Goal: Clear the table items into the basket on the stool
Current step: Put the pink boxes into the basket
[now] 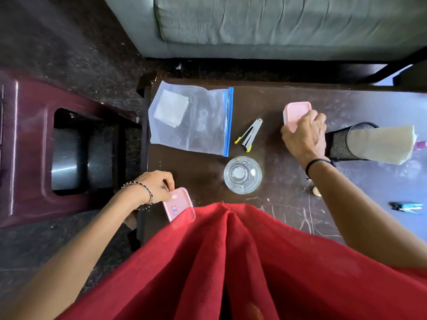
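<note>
Hands [306,137] [157,184] on glossy pink plastic boxes [297,113] [179,204]

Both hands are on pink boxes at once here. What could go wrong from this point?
The left hand pinches its pink box only at one corner, at the table's edge, so it may slip to the floor. The right hand, lifting the other pink box, could knock the mesh cup beside it.
</note>
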